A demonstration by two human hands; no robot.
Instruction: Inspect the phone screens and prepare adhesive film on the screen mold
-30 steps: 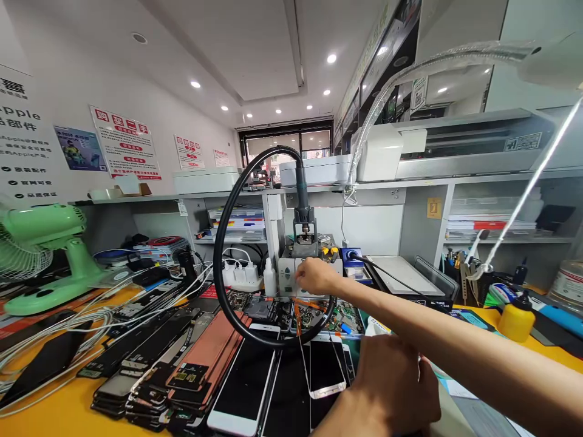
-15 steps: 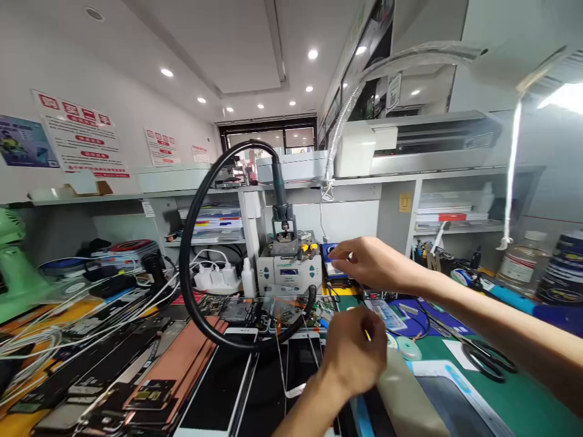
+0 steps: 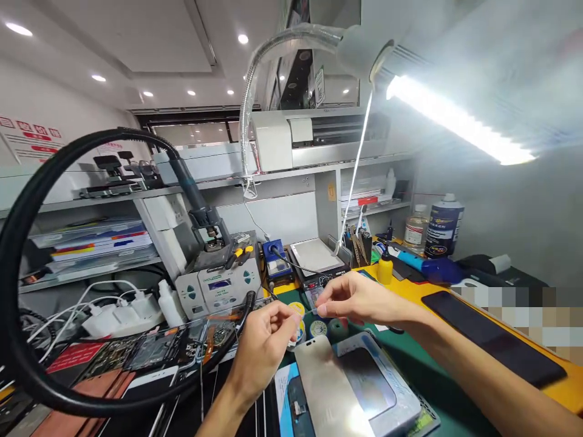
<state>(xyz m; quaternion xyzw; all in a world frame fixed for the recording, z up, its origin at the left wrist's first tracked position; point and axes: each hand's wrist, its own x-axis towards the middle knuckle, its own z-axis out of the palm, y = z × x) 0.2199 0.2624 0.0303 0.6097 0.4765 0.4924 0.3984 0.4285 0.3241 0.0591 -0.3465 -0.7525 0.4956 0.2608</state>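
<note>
Both hands hang over the bench with their fingertips close together. My left hand [image 3: 268, 340] is closed in a pinch, thumb against the fingers. My right hand [image 3: 348, 297] also pinches, facing the left one. Something thin and clear seems to lie between the fingertips, too small to make out. Below the hands lie a pale flat phone-shaped plate [image 3: 325, 382] and a grey tray with a dark rounded recess [image 3: 405, 397]. Small round spools [image 3: 317, 328] stand just behind the fingertips.
A hot-air station [image 3: 221, 288] stands behind, its thick black hose [image 3: 13, 243] looping across the left. Phone parts crowd the left bench. A yellow bottle [image 3: 385, 269], spray can [image 3: 444, 227] and dark phone [image 3: 494, 337] are at right. A bright lamp [image 3: 455, 121] hangs above.
The view has swung to the right. My hands have come closer together, fingertips nearly meeting, over the pale plate. The lamp and spray can show more fully.
</note>
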